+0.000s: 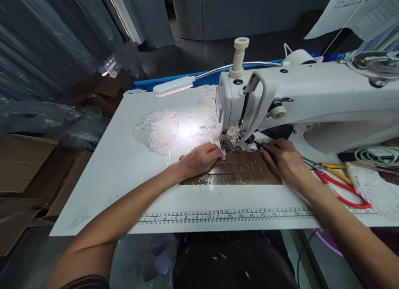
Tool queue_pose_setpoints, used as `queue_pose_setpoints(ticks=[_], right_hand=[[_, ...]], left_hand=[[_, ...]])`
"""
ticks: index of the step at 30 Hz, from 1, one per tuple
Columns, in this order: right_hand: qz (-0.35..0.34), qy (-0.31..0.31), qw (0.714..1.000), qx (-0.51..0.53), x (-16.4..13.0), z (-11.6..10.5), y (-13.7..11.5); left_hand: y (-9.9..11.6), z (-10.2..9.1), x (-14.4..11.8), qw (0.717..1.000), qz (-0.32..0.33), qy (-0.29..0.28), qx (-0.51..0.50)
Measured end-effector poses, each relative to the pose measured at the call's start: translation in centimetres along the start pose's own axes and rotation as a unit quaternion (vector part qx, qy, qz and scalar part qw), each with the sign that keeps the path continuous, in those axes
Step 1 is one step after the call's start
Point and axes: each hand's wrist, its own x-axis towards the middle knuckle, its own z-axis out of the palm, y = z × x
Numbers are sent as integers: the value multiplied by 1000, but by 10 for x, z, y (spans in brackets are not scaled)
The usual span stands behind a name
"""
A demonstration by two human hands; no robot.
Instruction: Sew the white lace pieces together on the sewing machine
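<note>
A white sewing machine stands on a white table. My left hand rests flat at the needle area, its fingertips pressing a small piece of white lace by the presser foot. My right hand lies to the right of the needle with its fingers curled around a thin dark tool that points at the presser foot. Both hands lie on a brown taped patch of the table. White lace pieces lie spread behind the needle under the lamp's light.
A gooseneck lamp hangs over the lace. Red and orange-handled scissors and more lace lie at the right. A printed ruler runs along the table's front edge. Cardboard boxes and plastic-wrapped goods stand at the left.
</note>
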Motion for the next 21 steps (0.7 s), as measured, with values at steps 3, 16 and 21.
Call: queue_pose_setpoints(ticks=[3, 16, 21], right_hand=[[8, 40, 998, 55, -9, -2, -7], [53, -183, 982, -14, 17, 10, -66], [31, -142, 987, -66, 27, 21, -78]], left_hand=[[3, -2, 2, 992, -85, 21, -93], [-5, -3, 8, 889, -332, 6, -316], [-13, -1, 7, 869, -337, 11, -362]])
